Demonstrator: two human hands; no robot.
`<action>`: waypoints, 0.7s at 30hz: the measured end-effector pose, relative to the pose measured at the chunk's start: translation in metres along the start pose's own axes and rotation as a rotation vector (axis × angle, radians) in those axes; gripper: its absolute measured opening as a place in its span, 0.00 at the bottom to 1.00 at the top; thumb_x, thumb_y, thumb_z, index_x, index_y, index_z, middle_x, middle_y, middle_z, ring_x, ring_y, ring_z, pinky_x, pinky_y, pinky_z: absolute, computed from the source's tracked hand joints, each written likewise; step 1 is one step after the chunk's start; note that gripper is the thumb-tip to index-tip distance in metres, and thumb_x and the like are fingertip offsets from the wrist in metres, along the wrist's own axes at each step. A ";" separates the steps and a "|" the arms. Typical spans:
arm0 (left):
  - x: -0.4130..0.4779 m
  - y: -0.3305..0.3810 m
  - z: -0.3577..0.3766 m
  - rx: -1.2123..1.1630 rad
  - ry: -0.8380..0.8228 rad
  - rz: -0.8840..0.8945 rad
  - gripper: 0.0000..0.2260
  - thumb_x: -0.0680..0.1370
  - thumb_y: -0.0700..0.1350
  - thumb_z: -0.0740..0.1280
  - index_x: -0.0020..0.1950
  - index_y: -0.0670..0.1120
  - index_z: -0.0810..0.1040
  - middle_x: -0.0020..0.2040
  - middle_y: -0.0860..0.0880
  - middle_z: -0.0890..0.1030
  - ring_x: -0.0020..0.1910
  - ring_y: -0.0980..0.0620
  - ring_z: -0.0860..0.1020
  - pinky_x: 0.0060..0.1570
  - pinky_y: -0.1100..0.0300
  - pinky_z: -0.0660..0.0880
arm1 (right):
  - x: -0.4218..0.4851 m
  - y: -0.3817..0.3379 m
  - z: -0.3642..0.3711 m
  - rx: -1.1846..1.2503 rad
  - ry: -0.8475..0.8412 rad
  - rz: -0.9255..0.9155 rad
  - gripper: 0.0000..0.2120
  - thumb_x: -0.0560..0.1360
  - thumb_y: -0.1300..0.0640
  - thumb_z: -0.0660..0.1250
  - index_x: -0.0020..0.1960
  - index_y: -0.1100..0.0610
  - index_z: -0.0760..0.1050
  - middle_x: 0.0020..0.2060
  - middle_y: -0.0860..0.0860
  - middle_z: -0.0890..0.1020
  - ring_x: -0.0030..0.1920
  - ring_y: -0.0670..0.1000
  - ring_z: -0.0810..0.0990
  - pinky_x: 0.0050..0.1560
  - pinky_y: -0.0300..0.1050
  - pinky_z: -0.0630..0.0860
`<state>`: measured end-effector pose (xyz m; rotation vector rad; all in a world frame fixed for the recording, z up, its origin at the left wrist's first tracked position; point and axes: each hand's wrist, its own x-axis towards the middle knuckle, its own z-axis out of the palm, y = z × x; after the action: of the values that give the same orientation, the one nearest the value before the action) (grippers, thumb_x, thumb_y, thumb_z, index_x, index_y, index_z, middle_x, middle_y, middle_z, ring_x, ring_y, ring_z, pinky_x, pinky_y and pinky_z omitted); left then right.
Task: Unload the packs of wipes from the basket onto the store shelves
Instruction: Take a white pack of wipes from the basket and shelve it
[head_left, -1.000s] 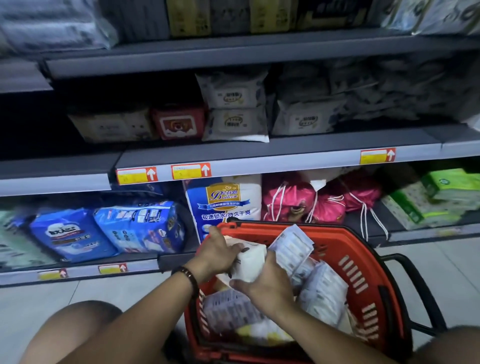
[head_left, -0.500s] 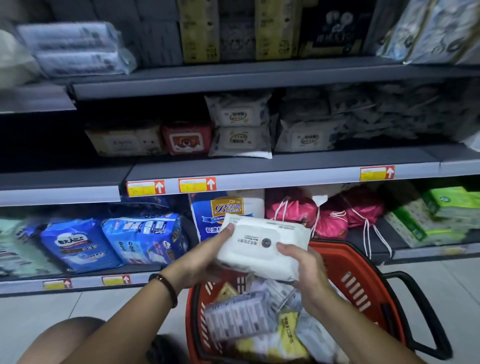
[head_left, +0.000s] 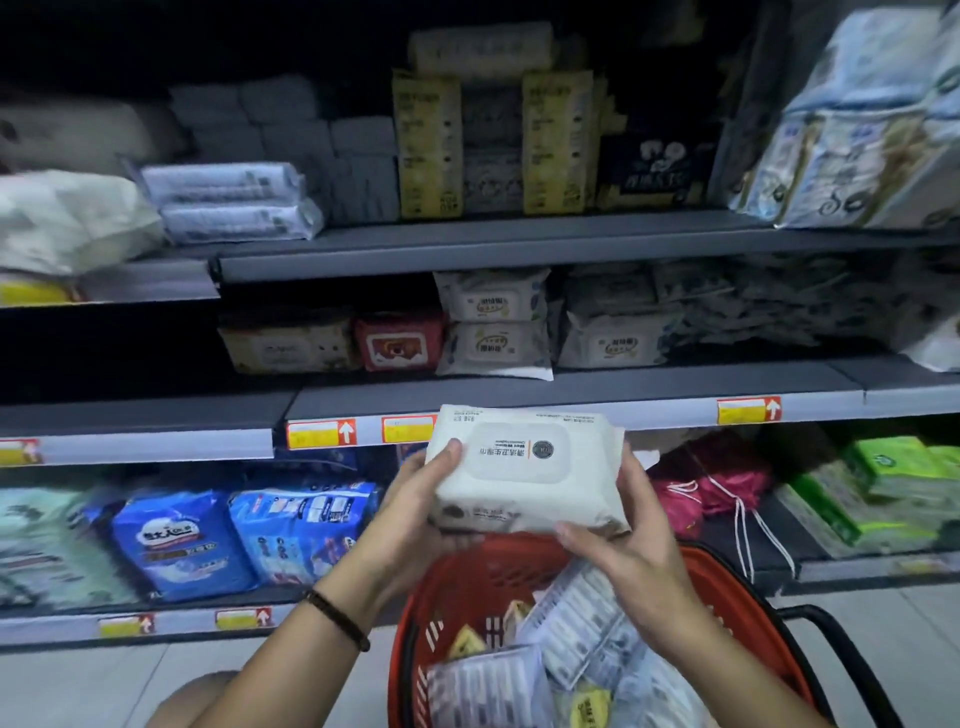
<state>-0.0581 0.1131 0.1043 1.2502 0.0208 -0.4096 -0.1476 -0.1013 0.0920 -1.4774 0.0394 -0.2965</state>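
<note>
Both hands clasp white wipes pack (head_left: 527, 467), long axis left-right: left hand (head_left: 415, 499) on left end, right hand (head_left: 623, 525) on right. Middle shelf (head_left: 571, 389) lies just ahead, above.

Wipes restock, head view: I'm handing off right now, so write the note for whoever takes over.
Left hand: grip on the left end of the white wipes pack, thumb on top.
Right hand: grip on the pack's right end and lower edge.
The pack is held flat, lid side up, above the red basket and in front of the middle shelf's edge.
Done: this pack is out of the basket; not yet shelved.
Left: place it, probably on the middle shelf beside the stacked wipes packs, then unload the several packs remaining in the basket.
</note>
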 end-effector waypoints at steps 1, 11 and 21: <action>-0.008 0.010 -0.005 -0.013 -0.014 0.026 0.28 0.75 0.56 0.76 0.70 0.47 0.72 0.58 0.40 0.86 0.49 0.36 0.86 0.50 0.39 0.81 | -0.001 -0.008 0.006 -0.008 -0.022 -0.036 0.46 0.68 0.70 0.81 0.79 0.49 0.66 0.66 0.42 0.84 0.65 0.45 0.84 0.60 0.35 0.80; -0.087 0.137 -0.111 0.127 0.091 0.538 0.42 0.71 0.39 0.81 0.79 0.58 0.66 0.68 0.44 0.83 0.62 0.35 0.83 0.59 0.31 0.79 | 0.058 -0.120 0.152 -0.132 -0.201 -0.240 0.35 0.72 0.76 0.76 0.70 0.49 0.75 0.56 0.34 0.87 0.58 0.33 0.83 0.54 0.26 0.76; -0.112 0.289 -0.221 0.130 0.450 0.940 0.31 0.73 0.33 0.76 0.72 0.55 0.76 0.64 0.44 0.84 0.62 0.42 0.84 0.53 0.42 0.85 | 0.138 -0.211 0.358 -0.127 -0.403 -0.421 0.33 0.80 0.65 0.72 0.80 0.46 0.68 0.64 0.31 0.81 0.61 0.31 0.80 0.60 0.28 0.77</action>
<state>-0.0267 0.4225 0.3233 1.3138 -0.2073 0.6917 0.0225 0.2034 0.3567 -1.6425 -0.5914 -0.3331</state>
